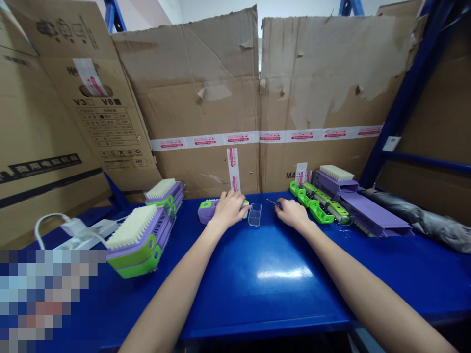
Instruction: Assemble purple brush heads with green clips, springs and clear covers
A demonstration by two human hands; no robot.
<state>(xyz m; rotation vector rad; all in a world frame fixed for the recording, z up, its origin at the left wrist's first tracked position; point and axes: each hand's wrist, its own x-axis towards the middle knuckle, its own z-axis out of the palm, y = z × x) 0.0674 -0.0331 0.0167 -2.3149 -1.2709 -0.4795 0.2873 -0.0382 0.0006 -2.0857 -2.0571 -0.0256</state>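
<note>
My left hand (230,208) is closed over a purple-and-green brush (206,213) lying on the blue table near the back; its middle is hidden under my fingers. Just right of that hand stands a small clear plastic box (254,215), apart from my right hand. My right hand (292,213) pinches a thin metal tool (271,201) whose tip points left toward the box. The tool is too small to name, and most of it is inside my fingers.
Purple-and-green brushes with cream bristles (134,226) stand at left, by a white power strip (86,235). Bright green end pieces (320,212) and purple housings (375,211) lie at right, beside a grey plastic-wrapped bundle (419,215). Cardboard sheets (206,108) wall the back.
</note>
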